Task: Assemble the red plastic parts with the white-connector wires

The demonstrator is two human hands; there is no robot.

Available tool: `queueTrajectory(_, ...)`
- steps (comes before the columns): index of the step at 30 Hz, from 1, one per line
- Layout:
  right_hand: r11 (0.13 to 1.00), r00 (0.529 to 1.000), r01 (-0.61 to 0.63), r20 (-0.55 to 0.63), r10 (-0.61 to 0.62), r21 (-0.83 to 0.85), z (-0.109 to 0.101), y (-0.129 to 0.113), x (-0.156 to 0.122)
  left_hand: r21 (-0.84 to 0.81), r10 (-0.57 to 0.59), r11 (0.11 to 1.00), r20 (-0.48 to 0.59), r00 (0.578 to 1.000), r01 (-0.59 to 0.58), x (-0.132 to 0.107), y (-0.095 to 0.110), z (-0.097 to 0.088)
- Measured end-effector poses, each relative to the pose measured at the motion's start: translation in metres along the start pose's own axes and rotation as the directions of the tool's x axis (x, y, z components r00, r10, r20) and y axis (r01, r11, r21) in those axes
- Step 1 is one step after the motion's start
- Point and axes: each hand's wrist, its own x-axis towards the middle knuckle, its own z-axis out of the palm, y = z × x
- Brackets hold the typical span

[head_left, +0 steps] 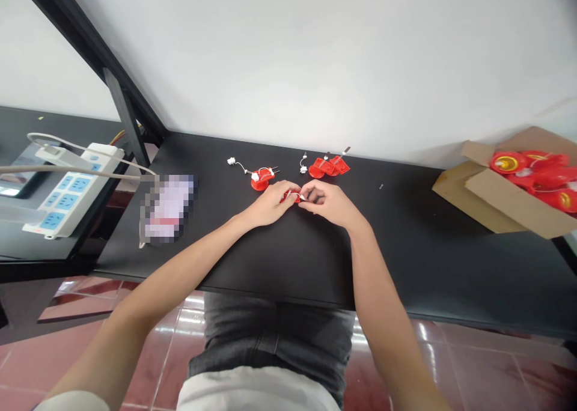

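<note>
Nothing legible anywhere. Relative to the table [406, 231]: the power strip [67, 188] off its left end shows no readable marks, the pixelated item [169, 208] on it is obscured, and the cardboard box [496, 200] and red plastic parts [264, 179] on it show no readable print.

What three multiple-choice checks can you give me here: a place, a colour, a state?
1. Where is the cardboard box? A on the floor; B on the black table's right end; C on a lap.
2. What colour are the socket panels on the power strip? A blue; B red; C green.
3. What do the left hand and right hand pinch? A a cardboard flap; B a power cord; C a small red piece.
B, it sits there. A, the panels show blue. C, both hands close on it.
</note>
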Motion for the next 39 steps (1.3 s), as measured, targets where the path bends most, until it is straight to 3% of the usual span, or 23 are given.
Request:
queueTrajectory(15, 0.997, 0.996, 0.038, -0.073, -0.043, -0.071, 0.0022, 0.0052, 0.0033, -0.023, -0.034, 0.999, -0.004, 0.999, 0.033, 0.0006, 0.0009, 0.0004)
queueTrajectory(27, 0.995, 0.980, 0.059, -0.194, -0.042, 0.082, 0.0042, 0.0038, 0.0058, -0.051, -0.073, 0.996, 0.008, 0.997, 0.073, 0.0017, 0.0058, -0.0008)
queueTrajectory(34, 0.990, 0.982, 0.119, -0.155, -0.107, 0.072, 0.0055, 0.0032, 0.0057, -0.076, -0.086, 0.993, -0.009, 0.996, 0.085, 0.0020, 0.0041, 0.0009)
queueTrajectory(39, 0.982, 0.970, 0.186, -0.154, -0.189, -0.030, 0.0044, 0.0061, 0.0050, -0.085, -0.085, 0.993, -0.019, 0.996, 0.083, 0.0001, 0.0033, 0.0011)
